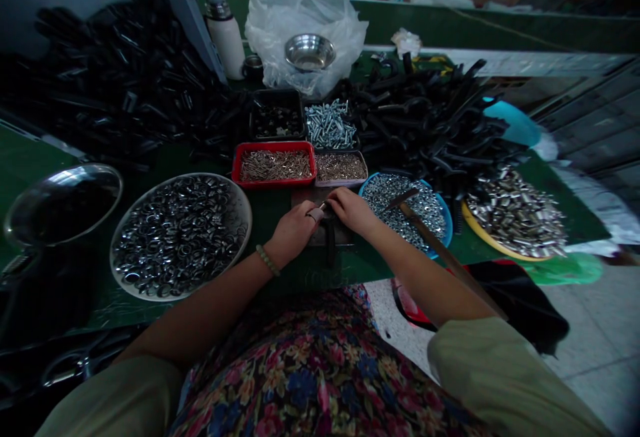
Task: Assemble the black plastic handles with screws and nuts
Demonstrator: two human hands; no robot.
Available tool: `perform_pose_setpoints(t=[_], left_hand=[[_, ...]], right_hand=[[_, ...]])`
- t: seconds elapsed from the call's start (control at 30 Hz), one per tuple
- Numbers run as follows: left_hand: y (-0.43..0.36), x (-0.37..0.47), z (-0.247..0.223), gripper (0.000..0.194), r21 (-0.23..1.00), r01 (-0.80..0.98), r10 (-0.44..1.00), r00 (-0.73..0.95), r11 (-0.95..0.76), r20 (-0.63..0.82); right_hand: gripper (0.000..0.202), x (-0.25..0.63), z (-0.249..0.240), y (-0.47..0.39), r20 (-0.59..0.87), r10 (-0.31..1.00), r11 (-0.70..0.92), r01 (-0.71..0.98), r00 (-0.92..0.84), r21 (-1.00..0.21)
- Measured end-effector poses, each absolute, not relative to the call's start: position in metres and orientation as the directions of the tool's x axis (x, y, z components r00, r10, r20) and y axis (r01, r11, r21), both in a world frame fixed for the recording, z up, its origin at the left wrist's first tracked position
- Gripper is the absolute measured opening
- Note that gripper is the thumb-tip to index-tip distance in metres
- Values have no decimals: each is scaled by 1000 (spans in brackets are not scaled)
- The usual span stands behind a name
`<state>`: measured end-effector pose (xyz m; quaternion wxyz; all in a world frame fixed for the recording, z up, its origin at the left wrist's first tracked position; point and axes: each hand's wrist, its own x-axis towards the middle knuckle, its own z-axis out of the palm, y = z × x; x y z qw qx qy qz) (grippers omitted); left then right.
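My left hand (pixel 299 225) and my right hand (pixel 351 210) meet over a flat plate (pixel 345 238) on the green bench. Both are closed, fingertips pinched around a small shiny metal piece (pixel 324 205), whose exact kind I cannot make out. Just below the fingertips, a slim black part (pixel 330 243) points toward me; whether it joins the metal piece is hidden. Beyond my hands sit a red tray (pixel 274 184) of thin pins or nails and a pale tray (pixel 340 183) of tiny metal pieces. A hammer (pixel 425 230) rests across the blue basin (pixel 449 220) of small metal parts on the right.
A round tray (pixel 116 257) of metal rings and a steel bowl (pixel 115 187) stand left. Black parts pile up at the back left (pixel 125 70) and back right (pixel 430 117). Screws (pixel 330 123) fill a back tray. A yellow basin (pixel 480 233) holds metal sleeves at right.
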<state>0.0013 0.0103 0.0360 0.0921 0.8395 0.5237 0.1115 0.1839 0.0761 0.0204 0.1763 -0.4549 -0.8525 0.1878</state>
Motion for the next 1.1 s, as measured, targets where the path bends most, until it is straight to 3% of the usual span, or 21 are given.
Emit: perform_pose_setpoints(t=[0.13, 0.37, 0.53, 0.73, 0.8, 0.87, 0.93, 1.0, 1.1], left_hand=[[9, 0, 35, 20, 281, 848, 893, 438, -449, 105], [11, 1, 32, 20, 299, 831, 883, 446, -470, 148], [8, -2, 34, 19, 307, 804, 861, 479, -509, 172], [-3, -11, 33, 23, 354, 795, 868, 475, -493, 142], [-6, -11, 32, 24, 366, 810, 885, 455, -458, 101], [-8, -10, 32, 25, 375, 817, 893, 444, -438, 74], [-10, -10, 32, 28, 381, 818, 896, 439, -430, 66], [-12, -11, 32, 31, 384, 814, 893, 446, -436, 68], [-14, -11, 32, 34, 378, 809, 884, 464, -450, 59]], right_hand=[[11, 185, 19, 76, 144, 879, 448, 685, -454, -575], [10, 183, 18, 75, 150, 875, 463, 702, -461, -542], [12, 183, 17, 74, 169, 845, 524, 723, -507, -450], [18, 176, 23, 64, 56, 795, 605, 781, -604, -155], [21, 174, 26, 63, 29, 770, 634, 759, -638, -148], [25, 181, 30, 63, 45, 747, 654, 721, -663, -229], [30, 203, 35, 61, 113, 787, 609, 732, -607, -305], [36, 240, 40, 54, 196, 879, 474, 833, -434, -285], [44, 304, 42, 38, 206, 970, 141, 988, -127, -55]])
